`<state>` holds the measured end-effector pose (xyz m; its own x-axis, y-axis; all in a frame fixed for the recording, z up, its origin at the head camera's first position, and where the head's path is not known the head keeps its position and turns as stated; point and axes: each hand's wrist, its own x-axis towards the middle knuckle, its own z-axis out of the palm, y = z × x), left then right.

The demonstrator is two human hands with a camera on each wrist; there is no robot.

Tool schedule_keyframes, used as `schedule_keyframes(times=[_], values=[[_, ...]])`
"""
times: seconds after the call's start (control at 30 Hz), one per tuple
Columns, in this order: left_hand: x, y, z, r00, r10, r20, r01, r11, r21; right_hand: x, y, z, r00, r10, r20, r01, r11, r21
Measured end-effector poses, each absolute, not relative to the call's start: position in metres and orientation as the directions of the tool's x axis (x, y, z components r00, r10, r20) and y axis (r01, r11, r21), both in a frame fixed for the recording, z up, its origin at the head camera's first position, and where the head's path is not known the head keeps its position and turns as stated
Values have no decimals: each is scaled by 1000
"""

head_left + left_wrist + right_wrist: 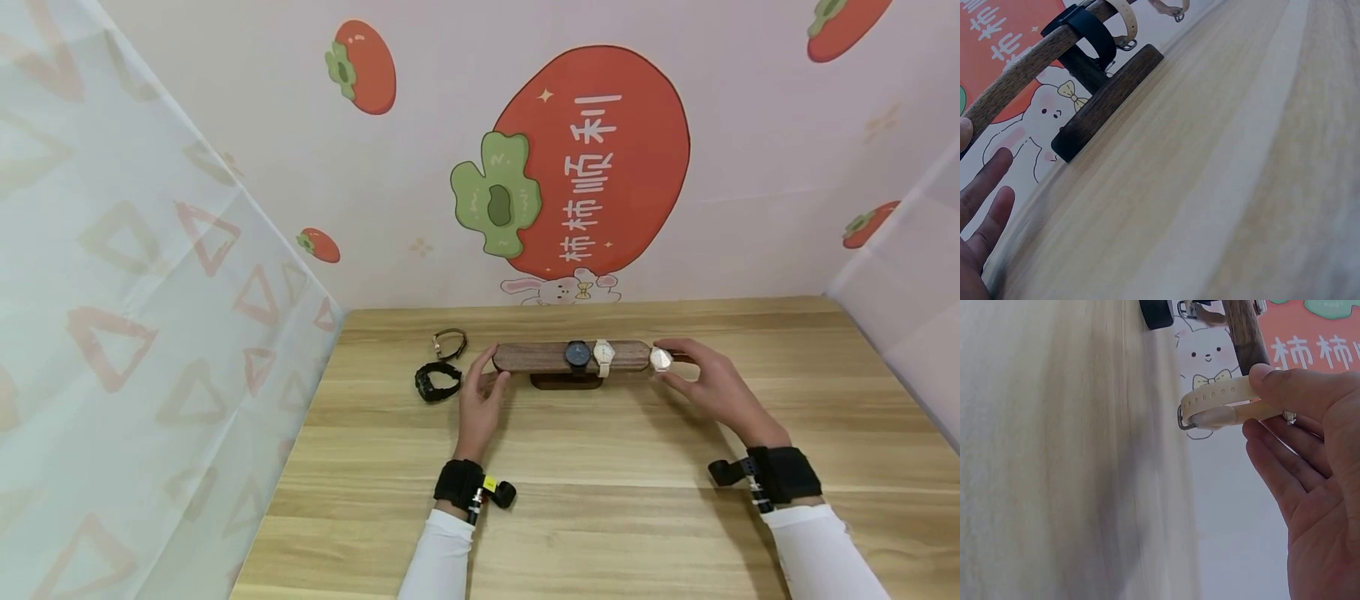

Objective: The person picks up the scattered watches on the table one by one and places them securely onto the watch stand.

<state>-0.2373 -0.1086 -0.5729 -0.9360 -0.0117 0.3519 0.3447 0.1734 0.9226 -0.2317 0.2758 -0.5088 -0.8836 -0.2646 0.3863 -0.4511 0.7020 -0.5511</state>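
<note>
A dark wooden watch stand (534, 357) has a long horizontal bar over a small base (566, 382). My left hand (480, 408) holds the bar's left end between thumb and finger, with other fingers spread below it in the left wrist view. On the bar hang a black watch (577, 354) and, beside it, a cream-strapped watch (603, 353). Just off the bar's right end, my right hand (716, 387) pinches another watch (661, 359). Its pale strap (1215, 395) is buckled in a loop; whether the bar's tip enters the loop I cannot tell.
Left of the stand, a black chunky watch (437, 382) and a thin dark-strapped watch (449, 344) lie on the wooden table (600, 517). Behind the table rises a wall (420, 192) printed with persimmons, and a patterned panel (150, 333) borders the left side.
</note>
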Motion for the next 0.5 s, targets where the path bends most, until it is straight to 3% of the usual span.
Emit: schedule_keyframes(times=[0.5], values=[[-236, -108, -571, -939, -18, 344, 335, 183, 924, -237, 270, -504, -883, -278, 378, -459, 680, -572]])
